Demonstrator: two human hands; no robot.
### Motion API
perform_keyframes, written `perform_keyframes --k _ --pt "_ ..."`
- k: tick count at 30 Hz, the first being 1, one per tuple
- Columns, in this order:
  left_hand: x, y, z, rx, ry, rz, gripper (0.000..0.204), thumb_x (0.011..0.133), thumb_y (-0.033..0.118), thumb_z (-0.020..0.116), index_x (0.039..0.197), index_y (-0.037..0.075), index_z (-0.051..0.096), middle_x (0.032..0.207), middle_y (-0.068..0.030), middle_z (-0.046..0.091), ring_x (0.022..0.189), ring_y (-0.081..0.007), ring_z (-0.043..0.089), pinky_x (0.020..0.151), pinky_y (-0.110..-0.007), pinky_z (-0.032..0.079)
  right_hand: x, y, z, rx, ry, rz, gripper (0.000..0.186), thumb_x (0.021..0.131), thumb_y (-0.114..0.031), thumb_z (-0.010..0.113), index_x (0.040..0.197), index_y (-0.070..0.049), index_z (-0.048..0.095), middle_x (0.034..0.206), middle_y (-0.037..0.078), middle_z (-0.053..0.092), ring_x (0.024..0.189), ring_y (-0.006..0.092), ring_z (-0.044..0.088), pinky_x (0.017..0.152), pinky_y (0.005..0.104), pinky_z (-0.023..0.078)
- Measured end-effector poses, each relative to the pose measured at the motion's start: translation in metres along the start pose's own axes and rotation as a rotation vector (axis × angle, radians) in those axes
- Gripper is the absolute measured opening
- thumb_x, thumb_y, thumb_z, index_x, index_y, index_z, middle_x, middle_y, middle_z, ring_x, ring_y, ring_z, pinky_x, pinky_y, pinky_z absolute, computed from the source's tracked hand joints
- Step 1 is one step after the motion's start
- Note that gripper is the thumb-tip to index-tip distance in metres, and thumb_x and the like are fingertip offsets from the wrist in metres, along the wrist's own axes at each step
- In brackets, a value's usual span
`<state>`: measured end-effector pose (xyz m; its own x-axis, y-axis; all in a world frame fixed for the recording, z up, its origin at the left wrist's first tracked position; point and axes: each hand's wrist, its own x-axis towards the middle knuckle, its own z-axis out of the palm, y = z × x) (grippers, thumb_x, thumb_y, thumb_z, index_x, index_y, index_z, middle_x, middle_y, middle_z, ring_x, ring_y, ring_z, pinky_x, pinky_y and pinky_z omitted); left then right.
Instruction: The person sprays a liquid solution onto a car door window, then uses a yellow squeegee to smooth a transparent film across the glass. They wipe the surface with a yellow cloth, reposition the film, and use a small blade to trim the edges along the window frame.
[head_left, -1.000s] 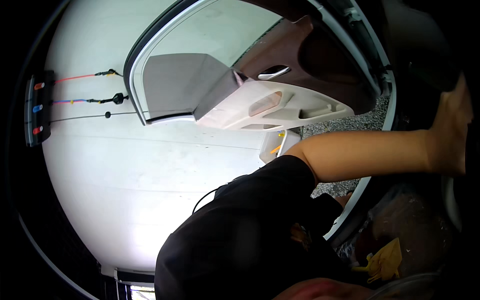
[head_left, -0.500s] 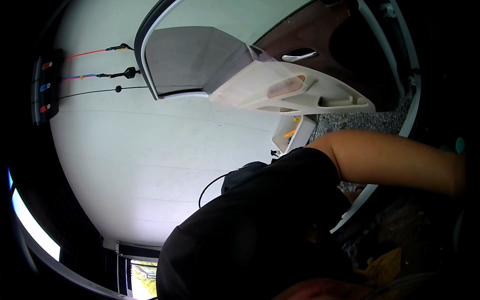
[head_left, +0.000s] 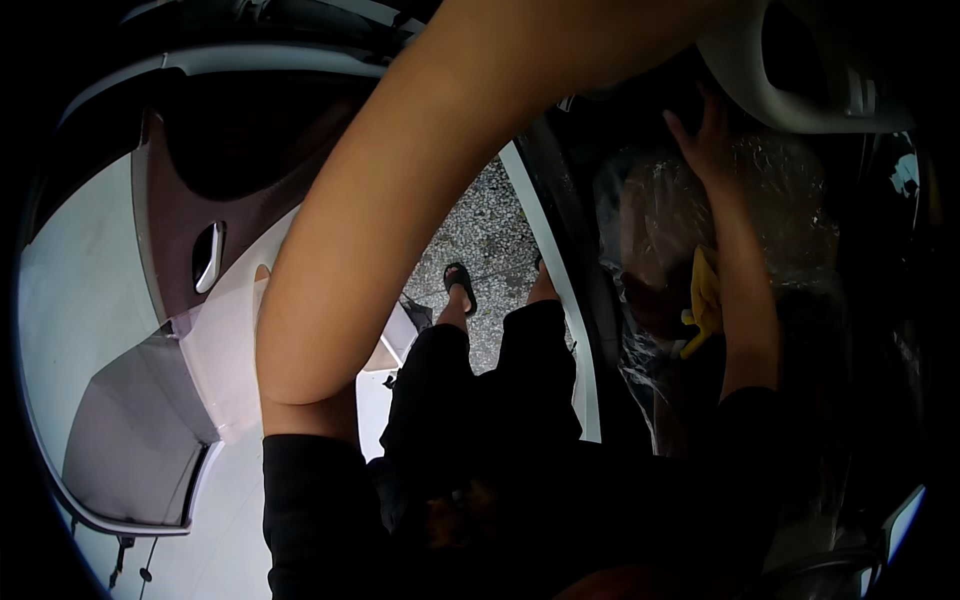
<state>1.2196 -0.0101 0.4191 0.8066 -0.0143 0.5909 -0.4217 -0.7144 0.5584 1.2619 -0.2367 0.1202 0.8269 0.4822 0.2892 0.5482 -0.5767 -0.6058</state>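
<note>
My left forearm (head_left: 385,215) reaches up across the view, and its hand is out of sight past the top edge. At the right, my right hand (head_left: 708,150) is stretched out with thumb and fingers apart, holding nothing that I can see. It hovers over or rests on a clear plastic sheet (head_left: 775,195) inside a car; I cannot tell which. The light grey steering wheel (head_left: 755,95) is close by that hand. A yellow cloth (head_left: 705,300) lies beside my right forearm, partly hidden by it.
On the left stands the open car door (head_left: 180,200) with a silver inner handle (head_left: 210,258). A pale door sill (head_left: 580,375) runs between the car's dark interior and the speckled ground (head_left: 490,220). My sandalled foot (head_left: 458,285) is on that ground.
The view has swung round: the open door has gone from the top to the left. Both my arms now show, as do the steering wheel and the plastic sheet.
</note>
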Motion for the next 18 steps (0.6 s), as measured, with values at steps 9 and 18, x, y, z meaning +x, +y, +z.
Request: perform_keyframes --k 9,18 --pt "-0.377 0.066 -0.111 -0.243 -0.465 -1.092 0.022 0.085 0.011 0.053 0.105 0.003 0.056 0.097 -0.0117 0.061 0.090 -0.0228 0.059 0.079 -0.031 0.045 0.041 -0.059 0.182 1.190 -0.209 1.074 0.049 0.078 -0.033 0.065 0.117 -0.009 0.048 0.111 0.004 0.053 0.101 0.0163 0.049 0.095 0.0346 0.029" --pt "-0.419 0.074 -0.078 -0.331 -0.087 -1.275 0.052 0.086 0.036 0.053 0.121 0.000 0.041 0.108 -0.0189 0.054 0.101 -0.0269 0.054 0.083 -0.035 0.043 -0.118 -0.284 0.095 0.865 -0.455 0.438 0.031 0.089 -0.025 0.051 0.104 0.002 0.047 0.082 0.004 0.052 0.073 0.0120 0.048 0.067 0.0263 0.039"
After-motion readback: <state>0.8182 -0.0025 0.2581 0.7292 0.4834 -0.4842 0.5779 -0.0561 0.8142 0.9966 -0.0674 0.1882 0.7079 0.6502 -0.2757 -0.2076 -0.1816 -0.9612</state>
